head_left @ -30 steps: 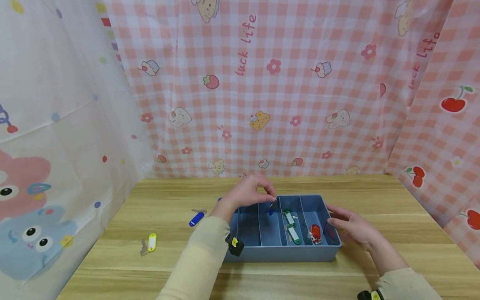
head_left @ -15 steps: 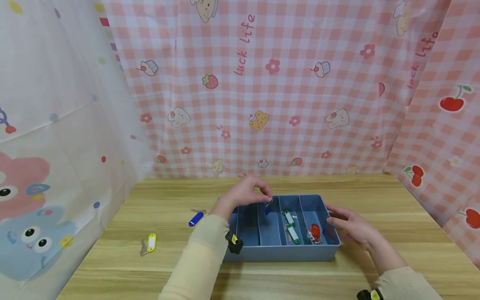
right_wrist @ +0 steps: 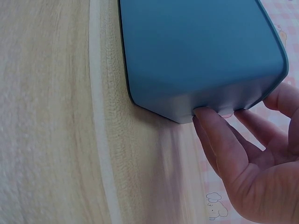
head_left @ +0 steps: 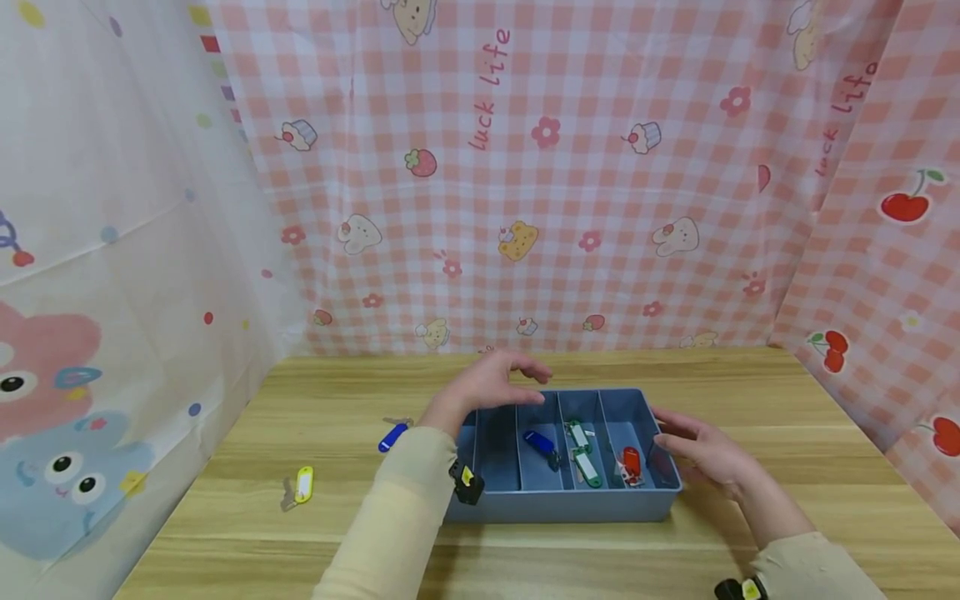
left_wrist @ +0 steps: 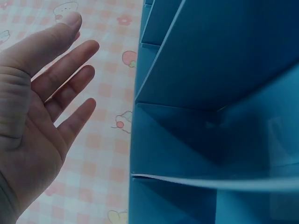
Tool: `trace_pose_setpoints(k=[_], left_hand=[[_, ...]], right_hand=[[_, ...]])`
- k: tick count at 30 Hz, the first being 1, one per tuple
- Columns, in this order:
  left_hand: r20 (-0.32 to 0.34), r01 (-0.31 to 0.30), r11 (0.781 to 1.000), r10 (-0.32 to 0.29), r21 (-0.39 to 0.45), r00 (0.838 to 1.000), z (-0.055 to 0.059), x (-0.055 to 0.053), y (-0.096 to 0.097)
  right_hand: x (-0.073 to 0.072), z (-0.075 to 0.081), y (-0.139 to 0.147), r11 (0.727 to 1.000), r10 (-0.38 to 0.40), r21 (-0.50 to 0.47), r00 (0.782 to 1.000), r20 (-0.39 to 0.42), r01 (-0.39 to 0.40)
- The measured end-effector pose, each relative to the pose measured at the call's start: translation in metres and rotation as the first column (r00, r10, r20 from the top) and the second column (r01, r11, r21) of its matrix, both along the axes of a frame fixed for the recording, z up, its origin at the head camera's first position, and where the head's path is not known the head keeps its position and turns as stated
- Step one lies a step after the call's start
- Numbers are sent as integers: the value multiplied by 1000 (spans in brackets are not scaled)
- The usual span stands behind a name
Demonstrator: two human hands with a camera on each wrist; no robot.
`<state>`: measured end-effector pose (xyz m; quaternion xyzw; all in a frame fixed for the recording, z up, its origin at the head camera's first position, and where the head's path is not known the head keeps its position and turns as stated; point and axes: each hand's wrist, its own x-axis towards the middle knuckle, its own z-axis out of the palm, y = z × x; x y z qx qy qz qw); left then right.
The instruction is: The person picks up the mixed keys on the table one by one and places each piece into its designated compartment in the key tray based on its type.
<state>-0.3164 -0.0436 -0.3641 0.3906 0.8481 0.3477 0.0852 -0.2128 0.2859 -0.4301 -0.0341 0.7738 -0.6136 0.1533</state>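
My left hand (head_left: 495, 386) hovers over the back of the blue-grey divided box (head_left: 558, 507), fingers spread and holding nothing. In the left wrist view the same hand (left_wrist: 42, 102) shows its bare palm beside the box. Below it, a blue key tag (head_left: 538, 443) with a key lies in the middle compartment. Two green key tags (head_left: 587, 468) occupy the compartment to its right, and a red key tag (head_left: 632, 460) is in the rightmost one. My right hand (head_left: 708, 457) grips the box's right end, thumb over the rim and fingers against the outer wall.
On the wooden table (head_left: 360, 550), left of the box, lie another blue key tag (head_left: 393, 437) with a key and a yellow key tag (head_left: 303, 484) with a key. A pink checked cloth (head_left: 450, 208) hangs behind the table.
The blue key tag has left my left hand's pinch and dropped into the middle compartment. The left fingers have spread apart. My right hand stays at the box's end.
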Motion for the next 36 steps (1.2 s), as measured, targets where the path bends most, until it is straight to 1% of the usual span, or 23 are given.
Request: trace_pose_setpoints(k=[4,11,18,23,28,36], left_hand=[[3,21,1000,-21,-7,1000,5,3,-1],[-66,46,998,-49,-38,997,13,10,-6],[-125,88,995,-92,-40,988,16,15,-15],[-130,98,995,-100,-25,986,18,19,-23],[-146,79,997,-81,-17,986,20,21,-34],[-198,6,1000,-10,-21,980,20,22,-53]], right_hand=[[0,1,-1,1000,0,-15,1000,5,0],[0,0,0,1000,7,-17,1000,-3,-7],[0,0,-1,1000,3,-21,1000,-1,-3],[0,0,-1,1000,2,-14,1000,-4,-2],[0,1,0,1000,-2,-13,1000,-3,2],[0,1,1,1000,10,-9,1000,8,-10]])
